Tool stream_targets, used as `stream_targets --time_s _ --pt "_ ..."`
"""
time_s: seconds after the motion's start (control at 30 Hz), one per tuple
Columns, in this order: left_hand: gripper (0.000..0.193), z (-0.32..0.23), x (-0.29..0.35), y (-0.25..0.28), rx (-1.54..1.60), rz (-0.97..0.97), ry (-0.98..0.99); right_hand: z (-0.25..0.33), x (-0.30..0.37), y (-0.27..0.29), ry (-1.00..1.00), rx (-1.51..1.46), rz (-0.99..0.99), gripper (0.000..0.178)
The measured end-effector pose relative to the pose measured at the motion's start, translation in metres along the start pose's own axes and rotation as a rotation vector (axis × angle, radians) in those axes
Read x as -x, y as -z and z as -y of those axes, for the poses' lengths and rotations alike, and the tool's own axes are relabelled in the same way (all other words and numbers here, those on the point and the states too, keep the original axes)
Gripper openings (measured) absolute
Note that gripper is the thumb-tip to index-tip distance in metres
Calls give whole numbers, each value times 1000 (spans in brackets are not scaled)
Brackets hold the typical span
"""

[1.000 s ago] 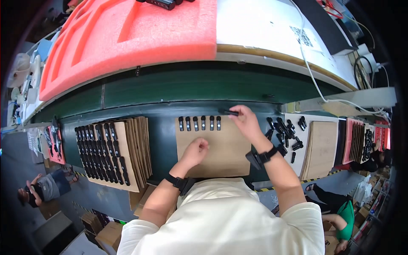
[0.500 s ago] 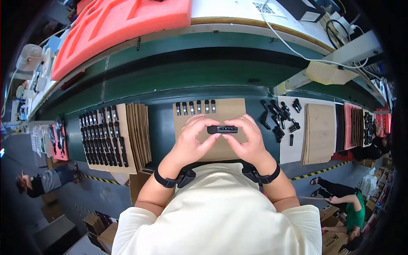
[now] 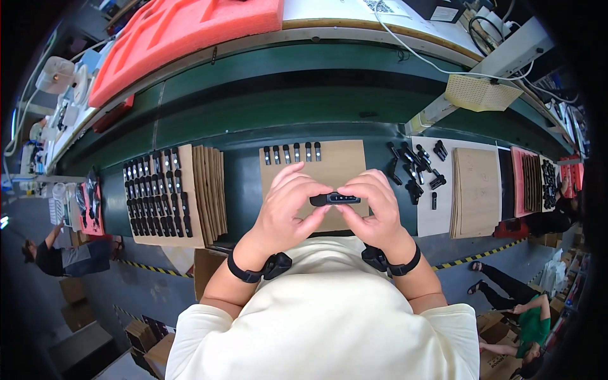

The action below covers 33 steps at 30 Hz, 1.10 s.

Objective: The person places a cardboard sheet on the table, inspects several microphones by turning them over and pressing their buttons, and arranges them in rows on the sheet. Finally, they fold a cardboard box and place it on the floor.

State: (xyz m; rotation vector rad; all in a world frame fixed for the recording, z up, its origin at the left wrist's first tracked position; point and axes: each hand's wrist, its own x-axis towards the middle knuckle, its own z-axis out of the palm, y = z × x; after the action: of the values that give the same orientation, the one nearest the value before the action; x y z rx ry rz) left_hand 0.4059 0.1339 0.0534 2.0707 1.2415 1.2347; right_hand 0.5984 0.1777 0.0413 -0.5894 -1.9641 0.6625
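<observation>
A small black clip-on microphone [image 3: 342, 199] with a rounded dark head lies crosswise between my two hands, its small light markings facing up. My left hand [image 3: 285, 206] pinches it near the head, thumb below and forefinger above. On the other end, my right hand [image 3: 377, 206] grips the body between thumb and forefinger. Beneath them is a brown cardboard sheet [image 3: 345, 158]. Several similar microphones [image 3: 296, 153] stand in a row along its far edge.
At left, a stack of cardboard sheets [image 3: 209, 190] adjoins rows of black microphones [image 3: 155, 193]. Loose microphones [image 3: 415, 168] lie at right beside more stacked cardboard [image 3: 475, 190]. A shelf with pink foam [image 3: 190, 31] runs across the far side. Other people stand behind at both sides.
My left fingertips have moved rightward along the microphone, from its head toward the middle of the body. My hands are now closer together. The whole view has shifted slightly.
</observation>
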Motion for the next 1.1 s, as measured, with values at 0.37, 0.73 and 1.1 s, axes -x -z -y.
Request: stream_targets --time_s 0.37,0.73,1.1 --pt "26 -3 0 -2 33 -10 19 -1 11 -1 -226 -290 -21 31" --pt "24 9 2 -16 161 -28 140 3 0 -1 -151 -186 6 32" --pt "21 44 24 -27 788 145 597 -18 9 -21 34 95 98 33"
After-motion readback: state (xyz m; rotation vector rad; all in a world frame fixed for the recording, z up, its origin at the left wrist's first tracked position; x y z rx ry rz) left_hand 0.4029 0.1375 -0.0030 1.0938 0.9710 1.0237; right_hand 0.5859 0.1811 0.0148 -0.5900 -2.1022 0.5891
